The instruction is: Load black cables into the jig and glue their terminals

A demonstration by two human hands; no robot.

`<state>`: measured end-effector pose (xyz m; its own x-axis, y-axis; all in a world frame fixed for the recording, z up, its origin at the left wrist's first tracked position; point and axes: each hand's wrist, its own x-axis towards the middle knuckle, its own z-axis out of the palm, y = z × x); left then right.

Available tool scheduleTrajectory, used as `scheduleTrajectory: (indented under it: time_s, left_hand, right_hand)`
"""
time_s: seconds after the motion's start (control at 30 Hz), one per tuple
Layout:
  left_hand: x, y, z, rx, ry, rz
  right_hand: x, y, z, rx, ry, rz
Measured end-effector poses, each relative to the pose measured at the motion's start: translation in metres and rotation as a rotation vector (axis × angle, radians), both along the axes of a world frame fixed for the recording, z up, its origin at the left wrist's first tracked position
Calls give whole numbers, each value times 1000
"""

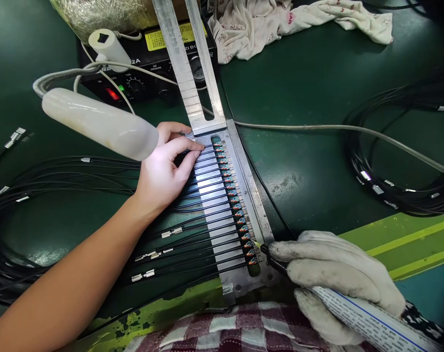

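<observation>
Head view, from where I operate at a distance: on a green table point(298, 181), a metal jig point(254, 200) slants from upper middle to lower right. Black wires point(232, 268) lie side by side across it, their orange and blue ends point(244, 228) lined up over a long slot.

My left grip point(161, 171), a bare hand, is at the jig's top. Thumb and forefinger are almost together at the topmost wire; I cannot tell whether they pinch it or just press there. My right grip point(335, 274), gloved, is closed round a white printed tube point(368, 318). A dark nozzle point(276, 261) reaches past the gloved fingertips, its yellowish tip aimed at an end low in the row. I cannot tell whether it touches.

To do this well, I would press lightly with the left fingers, so the wires stay parallel and evenly spaced. I would steady the glove against the jig's edge, meet one end at a time and lift the tip clear before moving along. The ends sit close together, so a sideways slip could catch a neighbour. I would also mind the white, rounded head point(97, 122), probably a lamp, close by the back of the left hand.
</observation>
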<state>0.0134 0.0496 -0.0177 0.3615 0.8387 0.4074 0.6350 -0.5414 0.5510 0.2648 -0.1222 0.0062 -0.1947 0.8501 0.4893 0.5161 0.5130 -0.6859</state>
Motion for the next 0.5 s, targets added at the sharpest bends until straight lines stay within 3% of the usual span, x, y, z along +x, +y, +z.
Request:
scheduleTrajectory:
  time_s: [0.5]
  left_hand:
    - [0, -1, 1, -16, 29, 7]
  right_hand:
    - [1, 10, 8, 27, 16, 76]
